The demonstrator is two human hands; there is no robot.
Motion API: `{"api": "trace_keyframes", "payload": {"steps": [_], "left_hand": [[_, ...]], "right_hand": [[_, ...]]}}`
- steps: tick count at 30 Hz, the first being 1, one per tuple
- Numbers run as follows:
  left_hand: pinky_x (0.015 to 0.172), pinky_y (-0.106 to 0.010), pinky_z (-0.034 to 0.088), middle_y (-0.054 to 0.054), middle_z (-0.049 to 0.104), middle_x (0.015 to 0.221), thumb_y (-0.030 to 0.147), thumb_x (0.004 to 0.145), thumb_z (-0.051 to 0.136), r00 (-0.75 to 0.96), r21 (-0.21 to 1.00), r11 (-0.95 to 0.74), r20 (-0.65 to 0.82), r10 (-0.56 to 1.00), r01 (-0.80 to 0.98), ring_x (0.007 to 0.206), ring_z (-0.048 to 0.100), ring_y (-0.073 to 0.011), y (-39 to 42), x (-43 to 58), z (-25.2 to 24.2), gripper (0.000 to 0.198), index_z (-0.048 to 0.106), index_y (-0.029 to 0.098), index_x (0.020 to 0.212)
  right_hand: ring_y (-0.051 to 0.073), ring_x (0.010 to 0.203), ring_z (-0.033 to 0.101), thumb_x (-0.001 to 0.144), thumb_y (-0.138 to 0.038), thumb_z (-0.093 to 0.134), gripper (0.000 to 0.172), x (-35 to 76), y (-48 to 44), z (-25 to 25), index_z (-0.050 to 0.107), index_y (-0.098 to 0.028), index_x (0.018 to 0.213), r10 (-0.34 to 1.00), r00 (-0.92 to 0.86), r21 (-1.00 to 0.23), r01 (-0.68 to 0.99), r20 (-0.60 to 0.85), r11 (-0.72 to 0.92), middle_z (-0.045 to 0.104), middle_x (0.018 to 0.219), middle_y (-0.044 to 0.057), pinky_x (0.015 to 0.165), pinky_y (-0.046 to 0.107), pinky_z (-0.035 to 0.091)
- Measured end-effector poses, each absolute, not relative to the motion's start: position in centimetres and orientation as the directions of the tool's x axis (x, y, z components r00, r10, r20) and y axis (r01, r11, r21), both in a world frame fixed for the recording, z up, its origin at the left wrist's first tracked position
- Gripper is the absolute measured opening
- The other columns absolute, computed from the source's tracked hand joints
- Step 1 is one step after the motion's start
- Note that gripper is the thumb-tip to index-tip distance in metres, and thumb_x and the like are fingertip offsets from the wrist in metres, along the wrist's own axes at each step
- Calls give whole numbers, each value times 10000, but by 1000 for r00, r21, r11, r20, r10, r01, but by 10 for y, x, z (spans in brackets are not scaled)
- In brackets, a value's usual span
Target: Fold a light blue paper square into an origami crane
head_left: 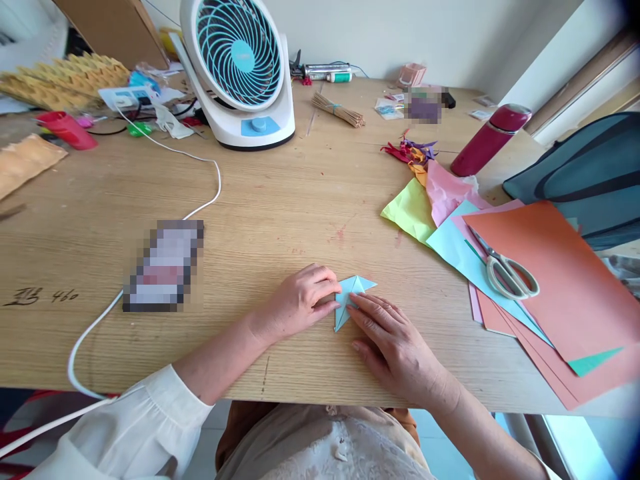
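A small light-blue folded paper piece (356, 288) lies flat on the wooden table (280, 200) near its front edge. My left hand (299, 301) rests to its left with curled fingers pinching the paper's left edge. My right hand (390, 340) lies just below and right of it, fingers stretched flat, fingertips pressing on the paper's lower part. Part of the paper is hidden under both hands.
Coloured paper sheets (540, 280) with scissors (505, 270) lie at the right, beside a red bottle (490, 139) and a grey bag (590, 180). A white-and-teal fan (240, 67) stands at the back. A blurred phone (164, 265) on a white cable (150, 133) lies at the left.
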State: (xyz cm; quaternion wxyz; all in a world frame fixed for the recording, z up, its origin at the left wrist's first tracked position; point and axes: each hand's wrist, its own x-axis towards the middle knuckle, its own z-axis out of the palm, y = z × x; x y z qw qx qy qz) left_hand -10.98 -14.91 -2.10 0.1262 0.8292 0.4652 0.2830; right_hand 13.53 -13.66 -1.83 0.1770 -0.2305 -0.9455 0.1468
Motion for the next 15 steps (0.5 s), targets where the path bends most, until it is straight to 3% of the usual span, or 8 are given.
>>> {"api": "trace_keyframes", "payload": {"steps": [15], "left_hand": [[874, -311, 485, -53, 637, 1024, 204, 907, 654, 408, 490, -532, 344, 846, 691, 972, 593, -190, -148, -110, -18, 119, 646, 178, 1023]], "right_hand": [[287, 1340, 486, 970, -214, 514, 425, 136, -134, -17, 534, -132, 1387, 505, -822, -409, 379, 262, 830, 532, 1443, 160, 1097, 498, 451]]}}
